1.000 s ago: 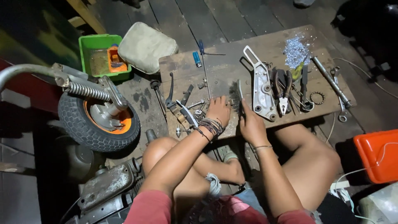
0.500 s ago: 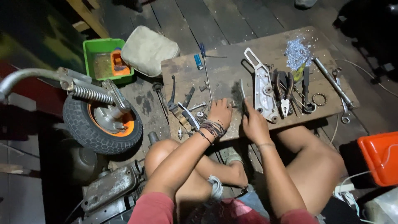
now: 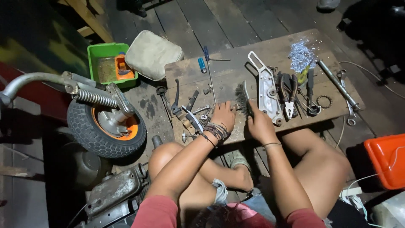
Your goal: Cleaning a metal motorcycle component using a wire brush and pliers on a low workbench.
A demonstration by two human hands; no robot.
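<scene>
**Hands at the wire brush on the low wooden counter**

Counts. Two hands are in view. The right hand [image 3: 260, 125] is clamped on the handle of one wire brush [image 3: 242, 98], whose bristles lie on the counter [image 3: 253, 46] just left of one silver bracket plate [image 3: 266, 90]. The left hand [image 3: 222, 116] rests fingers-down beside the brush, curled over a small part that is too hidden to identify; whether it grips that part cannot be told. The two hands are close together but not touching. One blue screwdriver [image 3: 209, 67] and one small blue cylinder [image 3: 202, 65] lie at the counter's far left. One pair of pliers [image 3: 289, 95], one toothed ring [image 3: 324, 101], one long metal rod [image 3: 337, 84] and one heap of silver shavings [image 3: 300, 55] occupy the right half.

Surface and room. The counter is a worn board set on a dark plank floor [image 3: 219, 21]. Left of it stand one small wheel with an orange hub [image 3: 105, 128], one coil spring [image 3: 93, 98], one green bin [image 3: 105, 63] and one grey cushion [image 3: 152, 52]. One orange container [image 3: 388, 160] sits at the right edge. Lighting is dim.

Change. Compared with the earlier views, both hands remain at the same spot on the counter; the objects lie in the same layout.
</scene>
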